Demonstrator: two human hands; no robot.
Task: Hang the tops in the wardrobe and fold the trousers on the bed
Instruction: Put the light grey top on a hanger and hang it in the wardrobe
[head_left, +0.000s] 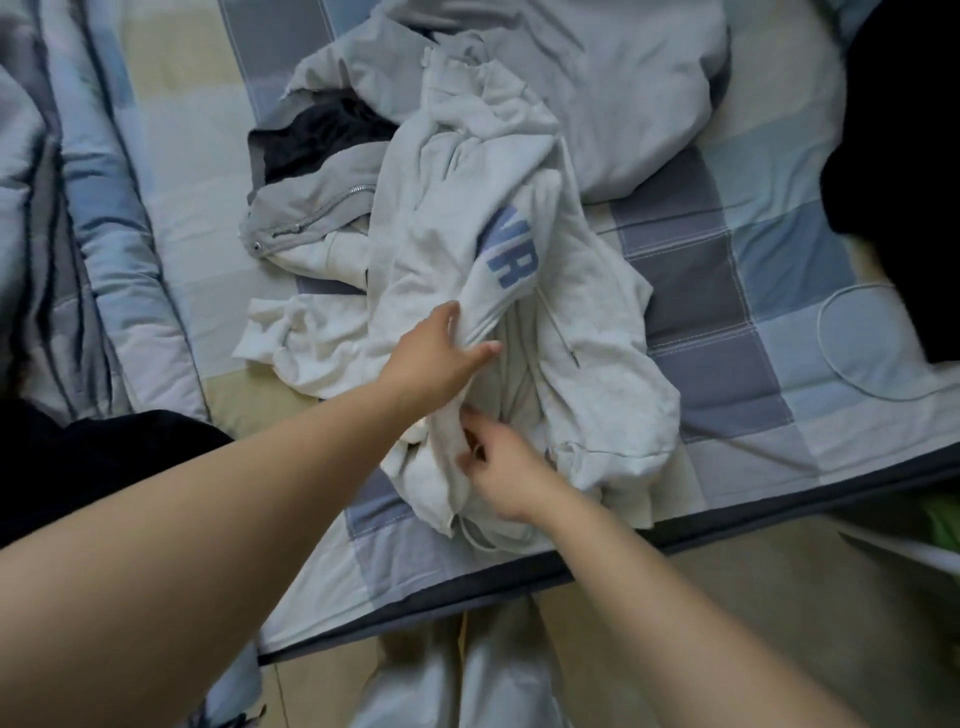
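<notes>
White hoodie (524, 291), frame centre: soft, floppy, light. Your left hand (441, 358) and right hand (501, 467) both pinch folds; regrip at shoulders.

1. Left arm bare, stretched forward and rightward; left hand (439, 358) pinches cloth between thumb and fingers.
2. Right arm bare, reaching forward from lower right; right hand (501, 467) has curled fingers gripping cloth, just below the left.

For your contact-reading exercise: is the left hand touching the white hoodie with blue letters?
Touching. The head view shows the left hand gripping a fold of the white hoodie.
</notes>
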